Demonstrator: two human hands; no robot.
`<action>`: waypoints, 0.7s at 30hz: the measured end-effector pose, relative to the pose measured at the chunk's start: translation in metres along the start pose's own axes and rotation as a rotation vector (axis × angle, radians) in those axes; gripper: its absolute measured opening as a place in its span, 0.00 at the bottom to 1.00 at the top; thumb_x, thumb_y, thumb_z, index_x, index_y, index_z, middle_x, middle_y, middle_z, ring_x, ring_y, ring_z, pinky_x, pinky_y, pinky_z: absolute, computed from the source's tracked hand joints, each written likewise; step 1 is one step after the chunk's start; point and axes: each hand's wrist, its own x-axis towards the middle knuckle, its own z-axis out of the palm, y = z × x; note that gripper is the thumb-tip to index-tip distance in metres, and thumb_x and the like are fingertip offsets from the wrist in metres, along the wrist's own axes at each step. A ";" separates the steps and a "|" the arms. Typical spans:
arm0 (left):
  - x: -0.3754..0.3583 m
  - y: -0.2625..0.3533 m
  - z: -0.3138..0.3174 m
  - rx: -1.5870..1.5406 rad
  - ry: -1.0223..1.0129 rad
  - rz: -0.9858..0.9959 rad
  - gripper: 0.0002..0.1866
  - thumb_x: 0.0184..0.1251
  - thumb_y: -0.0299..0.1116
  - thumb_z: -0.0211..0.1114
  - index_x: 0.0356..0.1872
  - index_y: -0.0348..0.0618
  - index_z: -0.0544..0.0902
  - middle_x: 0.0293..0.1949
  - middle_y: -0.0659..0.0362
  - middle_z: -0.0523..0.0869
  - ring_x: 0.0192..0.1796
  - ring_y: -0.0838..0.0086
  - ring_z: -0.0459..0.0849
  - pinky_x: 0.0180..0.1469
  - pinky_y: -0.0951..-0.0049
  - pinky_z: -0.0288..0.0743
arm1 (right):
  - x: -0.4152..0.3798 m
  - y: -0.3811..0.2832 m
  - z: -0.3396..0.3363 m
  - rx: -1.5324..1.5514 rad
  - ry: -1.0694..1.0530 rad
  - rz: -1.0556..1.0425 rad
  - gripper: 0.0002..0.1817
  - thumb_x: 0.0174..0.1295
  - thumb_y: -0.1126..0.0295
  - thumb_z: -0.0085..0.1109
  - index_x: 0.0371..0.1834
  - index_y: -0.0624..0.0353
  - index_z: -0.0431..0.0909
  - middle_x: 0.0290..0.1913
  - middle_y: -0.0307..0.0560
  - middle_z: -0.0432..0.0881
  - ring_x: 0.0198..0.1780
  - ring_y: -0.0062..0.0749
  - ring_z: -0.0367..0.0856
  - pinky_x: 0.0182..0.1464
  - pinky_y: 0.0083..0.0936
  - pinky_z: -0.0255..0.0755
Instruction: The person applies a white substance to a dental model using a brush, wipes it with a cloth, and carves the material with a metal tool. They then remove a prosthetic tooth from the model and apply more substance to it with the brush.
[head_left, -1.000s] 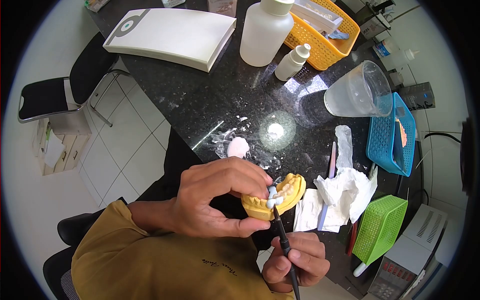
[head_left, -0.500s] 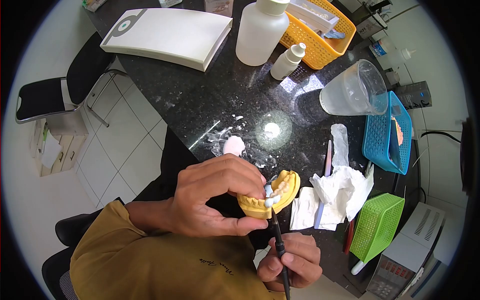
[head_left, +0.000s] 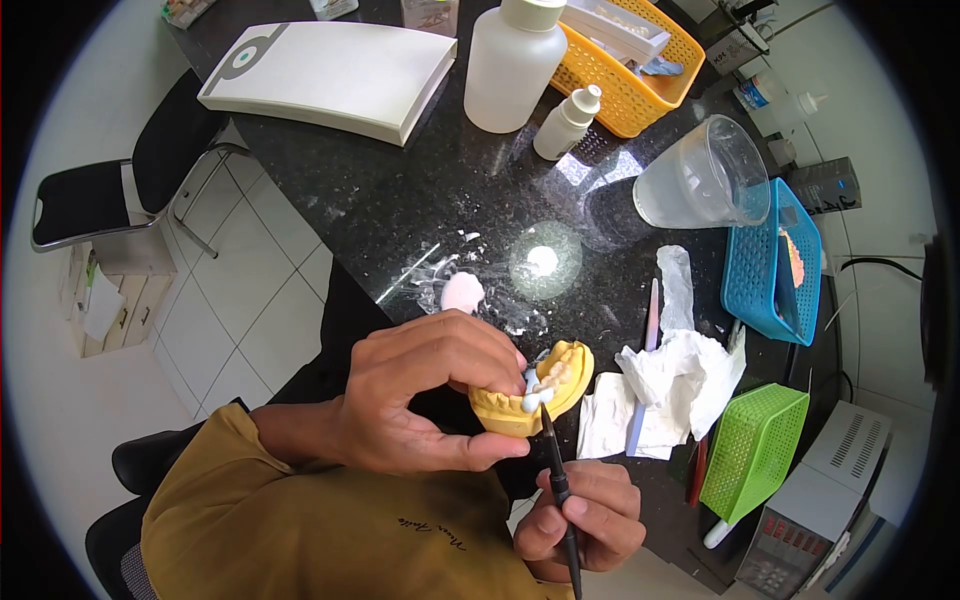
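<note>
My left hand (head_left: 425, 385) is closed around a yellow dental model (head_left: 508, 411), thumb below and fingers over the top. On the model's near side sits a bluish-white patch of material (head_left: 536, 396) beside tooth-coloured pieces. My right hand (head_left: 595, 515) pinches a slim black pen-like tool (head_left: 557, 475) pointing upward. Its dark tip meets or nearly meets the white patch; exact contact is too small to tell. Just beyond my left hand, a pinkish-white mound of powder or paste (head_left: 462, 293) lies on the dark stone worktop (head_left: 400, 215).
To the right are crumpled white tissue (head_left: 685, 375), a pale tweezer-like tool (head_left: 645, 370), a green basket (head_left: 755, 450) and a blue basket (head_left: 765, 300). Farther back stand a clear cup (head_left: 700, 180), a small bottle (head_left: 567, 125), a large bottle (head_left: 512, 75), a yellow basket (head_left: 625, 100) and a white box (head_left: 330, 75).
The dental model has shifted slightly left and tilted a little in my left hand. The tool's tip has moved slightly up and left with it. Both grips are the same.
</note>
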 end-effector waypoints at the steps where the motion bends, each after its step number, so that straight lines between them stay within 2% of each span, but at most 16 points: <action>1: 0.000 0.000 0.000 -0.001 -0.003 0.000 0.21 0.47 0.32 0.83 0.35 0.33 0.79 0.32 0.50 0.84 0.39 0.62 0.86 0.42 0.68 0.82 | 0.000 0.000 0.000 0.000 0.000 0.000 0.11 0.63 0.70 0.59 0.44 0.59 0.67 0.30 0.47 0.76 0.24 0.29 0.77 0.27 0.18 0.69; 4: 0.000 0.000 0.000 0.001 -0.001 0.002 0.21 0.48 0.33 0.82 0.35 0.33 0.80 0.32 0.50 0.84 0.40 0.62 0.86 0.42 0.68 0.82 | -0.001 0.000 0.000 -0.033 -0.018 0.003 0.13 0.64 0.68 0.59 0.44 0.59 0.66 0.29 0.46 0.75 0.24 0.29 0.76 0.28 0.19 0.69; 7: -0.001 0.000 0.000 0.008 -0.005 0.002 0.21 0.47 0.32 0.82 0.35 0.33 0.79 0.32 0.50 0.84 0.40 0.61 0.86 0.42 0.68 0.82 | -0.009 0.003 0.005 0.030 0.083 -0.034 0.14 0.65 0.66 0.61 0.43 0.58 0.65 0.32 0.45 0.73 0.25 0.27 0.74 0.27 0.19 0.65; 9: -0.001 0.001 0.000 0.001 -0.003 -0.006 0.20 0.47 0.31 0.82 0.35 0.34 0.80 0.33 0.50 0.84 0.42 0.60 0.86 0.44 0.67 0.82 | -0.009 0.002 0.014 0.275 0.549 -0.095 0.17 0.58 0.74 0.65 0.46 0.62 0.68 0.33 0.47 0.71 0.23 0.30 0.76 0.22 0.19 0.75; 10: -0.001 0.001 0.000 -0.008 -0.002 -0.015 0.20 0.47 0.31 0.82 0.36 0.34 0.80 0.33 0.51 0.84 0.43 0.59 0.86 0.46 0.66 0.81 | -0.006 0.001 0.006 0.225 0.540 -0.113 0.15 0.63 0.73 0.61 0.48 0.61 0.65 0.35 0.45 0.66 0.22 0.28 0.72 0.19 0.17 0.70; 12: 0.002 0.001 -0.002 -0.005 -0.015 0.017 0.19 0.47 0.30 0.82 0.36 0.35 0.80 0.33 0.51 0.84 0.45 0.59 0.86 0.48 0.65 0.80 | 0.001 -0.001 -0.014 -0.115 0.634 -0.114 0.14 0.67 0.69 0.60 0.50 0.59 0.67 0.37 0.46 0.66 0.25 0.27 0.73 0.20 0.17 0.70; 14: 0.006 0.003 0.001 0.011 0.013 0.046 0.17 0.48 0.28 0.81 0.36 0.36 0.81 0.35 0.54 0.86 0.47 0.58 0.87 0.48 0.66 0.80 | 0.000 -0.001 -0.054 -0.285 0.541 -0.064 0.14 0.69 0.65 0.58 0.53 0.57 0.69 0.38 0.46 0.65 0.28 0.27 0.72 0.22 0.19 0.70; 15: 0.007 0.006 0.000 0.017 0.003 0.059 0.17 0.48 0.28 0.80 0.36 0.35 0.81 0.35 0.53 0.86 0.48 0.58 0.86 0.48 0.66 0.80 | 0.006 -0.002 -0.069 -0.342 0.503 -0.003 0.13 0.70 0.62 0.57 0.52 0.56 0.74 0.38 0.46 0.65 0.29 0.27 0.71 0.27 0.18 0.72; 16: 0.010 0.007 0.000 0.027 -0.004 0.073 0.18 0.48 0.28 0.80 0.37 0.35 0.81 0.36 0.53 0.86 0.49 0.57 0.86 0.48 0.66 0.80 | 0.014 0.001 -0.086 -0.442 0.422 -0.057 0.12 0.70 0.63 0.57 0.47 0.60 0.76 0.39 0.48 0.67 0.32 0.30 0.74 0.29 0.18 0.72; 18: 0.016 0.008 0.003 0.002 -0.012 0.095 0.18 0.48 0.28 0.80 0.38 0.36 0.81 0.37 0.53 0.86 0.51 0.58 0.86 0.47 0.67 0.81 | 0.027 -0.005 -0.100 -0.489 0.285 0.055 0.11 0.68 0.69 0.59 0.47 0.64 0.77 0.39 0.50 0.71 0.36 0.32 0.77 0.32 0.18 0.74; 20: 0.019 0.012 0.003 0.009 -0.002 0.115 0.18 0.49 0.28 0.80 0.39 0.36 0.81 0.38 0.53 0.86 0.53 0.58 0.85 0.47 0.68 0.82 | 0.032 -0.018 -0.105 -0.465 0.080 0.354 0.14 0.65 0.76 0.61 0.52 0.67 0.76 0.39 0.50 0.77 0.37 0.32 0.80 0.33 0.21 0.76; 21: 0.020 0.014 0.004 -0.026 -0.026 0.079 0.18 0.49 0.27 0.80 0.38 0.38 0.80 0.38 0.53 0.85 0.54 0.57 0.84 0.50 0.64 0.80 | 0.036 -0.023 -0.103 -0.518 0.018 0.477 0.19 0.60 0.81 0.64 0.56 0.67 0.76 0.35 0.47 0.81 0.33 0.29 0.81 0.36 0.24 0.77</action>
